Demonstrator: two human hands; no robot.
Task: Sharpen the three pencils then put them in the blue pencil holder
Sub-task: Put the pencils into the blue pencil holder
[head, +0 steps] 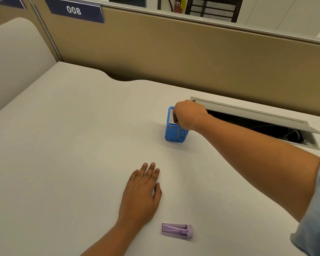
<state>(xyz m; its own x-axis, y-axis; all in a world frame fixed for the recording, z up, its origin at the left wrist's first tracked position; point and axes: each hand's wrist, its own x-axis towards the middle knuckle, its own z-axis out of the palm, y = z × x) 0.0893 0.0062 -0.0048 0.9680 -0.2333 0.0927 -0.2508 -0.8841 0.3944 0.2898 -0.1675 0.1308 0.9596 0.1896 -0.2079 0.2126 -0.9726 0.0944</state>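
Observation:
A blue mesh pencil holder [171,133] stands upright in the middle of the white desk [72,145]. My right hand [189,115] is curled over its top opening, fingers closed around something brown that reaches down into the holder; most of it is hidden by my fist. Faint pencil shapes [179,134] show through the mesh wall. My left hand [140,193] lies flat on the desk nearer to me, palm down, fingers apart, holding nothing. A lilac pencil sharpener [177,230] lies on its side just right of my left wrist.
Behind the holder, a grey cable hatch [266,122] in the desk stands open, with cables inside. A tan partition wall [174,58] runs along the desk's far edge. A notch is cut into the desk's back edge at the left.

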